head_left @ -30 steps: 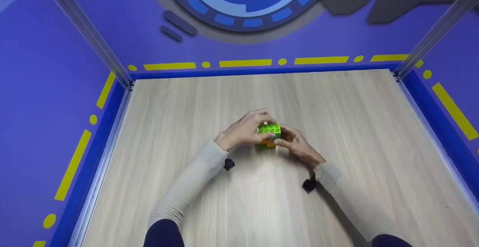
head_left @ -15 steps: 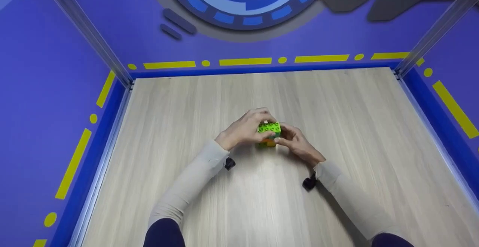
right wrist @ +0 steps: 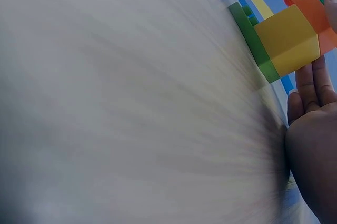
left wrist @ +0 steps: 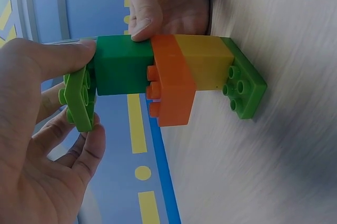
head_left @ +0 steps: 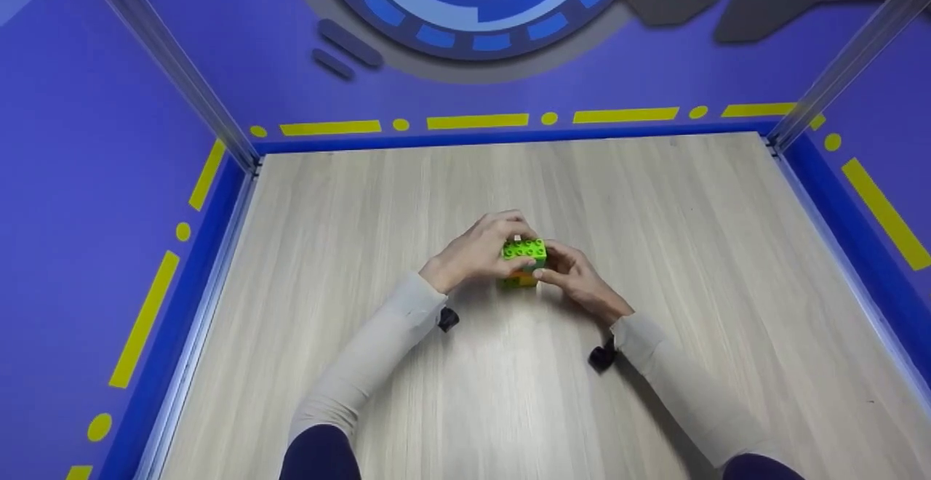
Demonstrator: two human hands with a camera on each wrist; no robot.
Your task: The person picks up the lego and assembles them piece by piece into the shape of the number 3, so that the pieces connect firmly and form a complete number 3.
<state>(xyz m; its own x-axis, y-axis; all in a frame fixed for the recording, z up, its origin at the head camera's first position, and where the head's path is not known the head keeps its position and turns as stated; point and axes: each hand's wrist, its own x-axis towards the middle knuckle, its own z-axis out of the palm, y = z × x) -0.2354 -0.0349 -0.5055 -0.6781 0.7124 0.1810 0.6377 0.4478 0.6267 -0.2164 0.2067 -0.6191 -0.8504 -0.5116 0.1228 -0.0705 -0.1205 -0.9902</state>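
A short tower of toy building bricks stands on the table. In the left wrist view, from the base up, I see a flat green brick (left wrist: 250, 84), a yellow brick (left wrist: 205, 63), an orange brick (left wrist: 176, 87) and a dark green brick (left wrist: 124, 68). At the top sits a light green brick (head_left: 524, 249), reaching past the dark green one. My left hand (head_left: 476, 249) pinches this top brick between thumb and fingers; its thumb hides part of the join. My right hand (head_left: 582, 282) grips the tower from the other side, its thumb against the dark green brick.
The wooden table (head_left: 364, 211) lies under both hands. Blue panels with yellow markings, such as the back wall (head_left: 480, 98), enclose its back and sides. Metal posts stand at the back corners. A small black device (head_left: 601, 356) hangs at the right wrist, another (head_left: 448, 318) at the left.
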